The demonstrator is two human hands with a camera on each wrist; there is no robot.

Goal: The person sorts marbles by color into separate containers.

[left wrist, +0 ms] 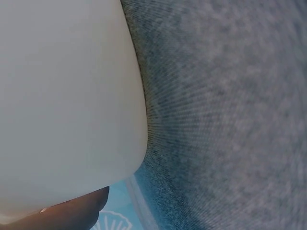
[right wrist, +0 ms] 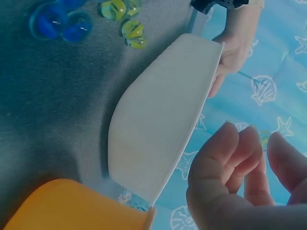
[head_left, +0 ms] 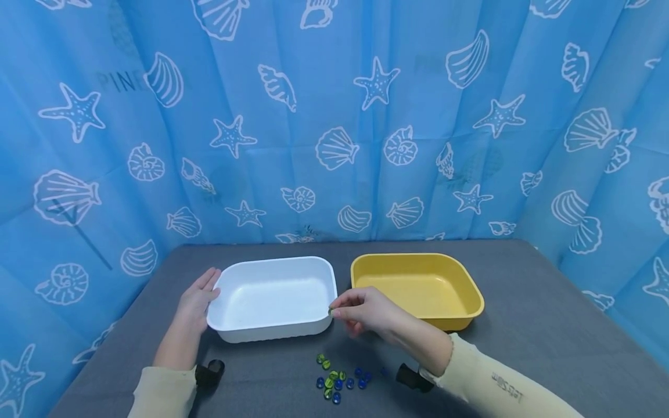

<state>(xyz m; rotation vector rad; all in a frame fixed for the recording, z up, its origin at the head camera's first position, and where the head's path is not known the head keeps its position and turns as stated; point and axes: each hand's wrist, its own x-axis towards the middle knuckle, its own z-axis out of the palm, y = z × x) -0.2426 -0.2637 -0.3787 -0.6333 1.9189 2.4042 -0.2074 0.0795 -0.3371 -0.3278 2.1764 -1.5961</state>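
My right hand (head_left: 366, 312) pinches a yellow-green marble (right wrist: 265, 137) between thumb and fingertips, at the right rim of a white basin (head_left: 272, 332). In the right wrist view the marble is partly hidden by the fingers. My left hand (head_left: 197, 299) rests against the basin's left side with its fingers straight, holding nothing. The left wrist view shows the basin's outer wall (left wrist: 72, 96) close up, with a finger (left wrist: 72, 213) below it. In front of the basin several green marbles (head_left: 333, 375) and blue marbles (head_left: 350, 383) lie loosely grouped on the cloth.
A yellow basin (head_left: 465, 320) stands to the right of the white one, behind my right forearm. Grey cloth (head_left: 261, 383) covers the table. A blue curtain (head_left: 313, 116) with shell prints hangs behind it. Both wrists carry black camera mounts (head_left: 209, 373).
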